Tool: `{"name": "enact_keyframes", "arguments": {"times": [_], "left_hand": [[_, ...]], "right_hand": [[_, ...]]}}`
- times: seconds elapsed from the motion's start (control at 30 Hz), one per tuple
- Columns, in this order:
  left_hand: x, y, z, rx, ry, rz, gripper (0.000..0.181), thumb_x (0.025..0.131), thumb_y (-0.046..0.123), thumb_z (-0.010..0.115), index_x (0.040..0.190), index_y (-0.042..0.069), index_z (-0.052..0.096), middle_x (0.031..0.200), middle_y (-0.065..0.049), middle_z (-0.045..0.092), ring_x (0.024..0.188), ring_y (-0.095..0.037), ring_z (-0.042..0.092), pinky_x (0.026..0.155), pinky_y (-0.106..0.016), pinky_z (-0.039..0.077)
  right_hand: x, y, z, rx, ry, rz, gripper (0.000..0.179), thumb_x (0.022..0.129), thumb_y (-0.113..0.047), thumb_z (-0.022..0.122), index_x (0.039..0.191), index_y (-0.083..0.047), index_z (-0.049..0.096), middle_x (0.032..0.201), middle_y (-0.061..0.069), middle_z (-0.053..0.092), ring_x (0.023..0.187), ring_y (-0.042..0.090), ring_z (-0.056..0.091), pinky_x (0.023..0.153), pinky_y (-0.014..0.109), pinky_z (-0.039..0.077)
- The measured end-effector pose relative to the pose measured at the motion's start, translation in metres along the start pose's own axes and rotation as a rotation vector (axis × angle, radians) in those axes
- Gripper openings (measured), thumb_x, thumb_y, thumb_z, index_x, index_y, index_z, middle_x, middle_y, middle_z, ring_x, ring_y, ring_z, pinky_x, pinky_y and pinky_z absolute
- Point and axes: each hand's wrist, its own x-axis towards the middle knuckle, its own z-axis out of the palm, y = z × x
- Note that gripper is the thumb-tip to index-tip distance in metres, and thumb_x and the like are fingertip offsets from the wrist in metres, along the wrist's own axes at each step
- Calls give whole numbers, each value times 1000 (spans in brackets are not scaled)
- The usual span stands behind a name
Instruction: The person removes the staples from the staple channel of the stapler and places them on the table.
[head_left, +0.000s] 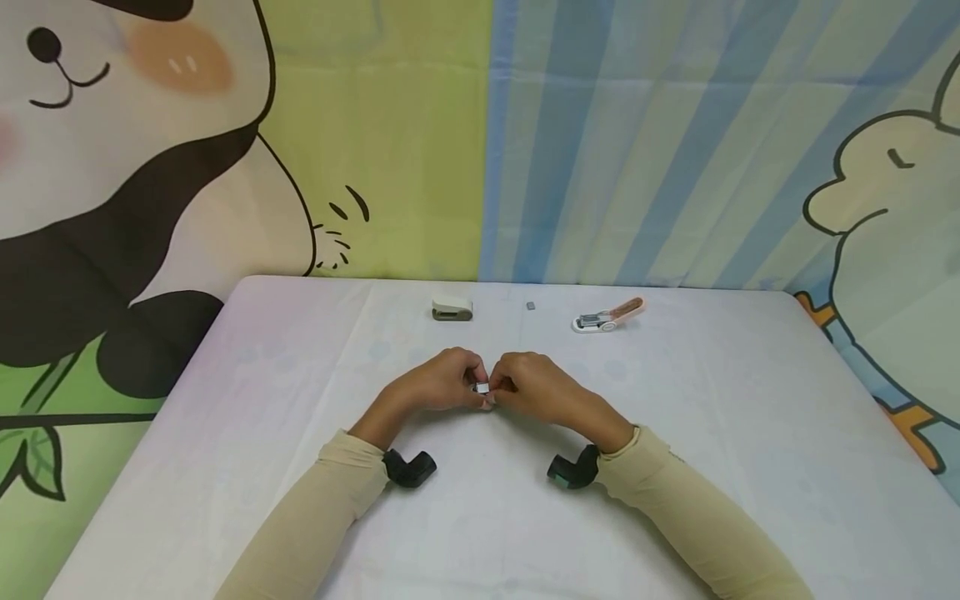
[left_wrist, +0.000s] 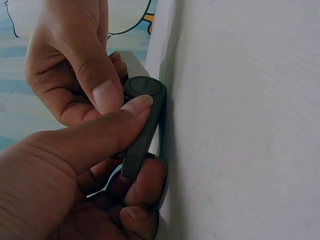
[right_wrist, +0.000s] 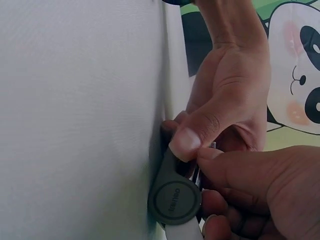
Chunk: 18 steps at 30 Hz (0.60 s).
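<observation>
My left hand (head_left: 442, 382) holds a small stapler (left_wrist: 145, 127) with a dark grey-green body, its thumb lying along the side near the round pivot. A white lever (right_wrist: 184, 231) stands out from the pivot end, and bare metal shows inside the stapler. My right hand (head_left: 542, 388) meets the left over the table, its thumb and curled fingers pinching at the stapler's metal inside part. Whether a loose staple sits between those fingers is hidden. In the head view only a bit of the stapler shows between the hands.
Behind the hands on the white table (head_left: 675, 467) stand a white-and-brown stapler (head_left: 452, 310), a small grey block of staples (head_left: 531, 306) and an opened stapler with a pink handle (head_left: 624, 311). A cartoon-print curtain (head_left: 420, 167) hangs along the back edge.
</observation>
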Motion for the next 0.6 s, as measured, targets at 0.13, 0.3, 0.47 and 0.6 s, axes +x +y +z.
{"name": "enact_keyframes", "arguments": {"times": [0.13, 0.3, 0.47, 0.6], "left_hand": [[0, 0, -1, -12, -7, 8, 16, 77, 11, 82, 80, 11, 66, 72, -1, 60, 67, -12, 49, 63, -28, 40], [-2, 3, -3, -19, -12, 12, 17, 77, 12, 83, 82, 10, 66, 73, -1, 60, 68, -13, 49, 63, -28, 40], [-2, 3, -3, -22, -14, -15, 19, 77, 12, 84, 84, 10, 66, 78, -1, 60, 73, -14, 51, 67, -29, 42], [-2, 2, -3, -25, -16, -25, 19, 77, 13, 84, 85, 10, 66, 81, -2, 60, 75, -15, 52, 68, -30, 43]], "right_hand": [[1, 1, 3, -12, 43, -40, 4, 86, -7, 72, 85, -10, 69, 79, -6, 56, 68, 7, 50, 61, 23, 43], [0, 1, 1, -41, 72, -119, 8, 86, -4, 71, 81, -11, 70, 82, -5, 57, 68, 7, 50, 62, 23, 43], [-1, 0, -5, -81, 57, -154, 10, 86, -2, 69, 81, -11, 69, 86, -4, 59, 70, 8, 51, 63, 25, 44], [0, 1, -6, -132, 60, -179, 12, 86, -3, 69, 78, -12, 68, 85, -5, 61, 69, 8, 50, 65, 27, 42]]}}
